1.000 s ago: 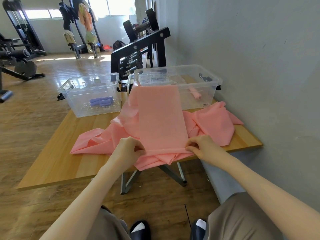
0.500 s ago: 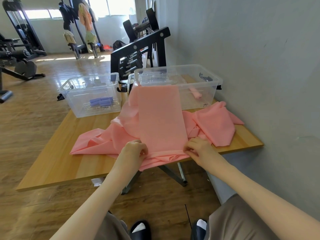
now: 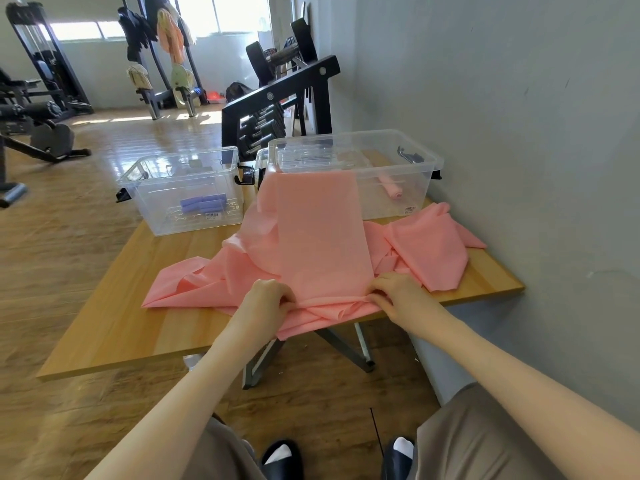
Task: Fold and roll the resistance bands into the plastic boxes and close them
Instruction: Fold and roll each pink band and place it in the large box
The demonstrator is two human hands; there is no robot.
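A long pink resistance band lies flat down the wooden table, its far end draped over the rim of the right clear plastic box. My left hand pinches the band's near left corner and my right hand pinches the near right corner, at the table's front edge. More pink band lies crumpled to both sides. A rolled pink band sits inside the right box. The left clear box holds rolled purple bands.
A grey wall runs along the table's right side. A black dumbbell rack stands behind the boxes. Gym machines stand on the wooden floor at the far left. My knees and slippers are below the table edge.
Both hands have shifted slightly forward along the band's near end, bunching it a little more at the table edge. The boxes have not moved.
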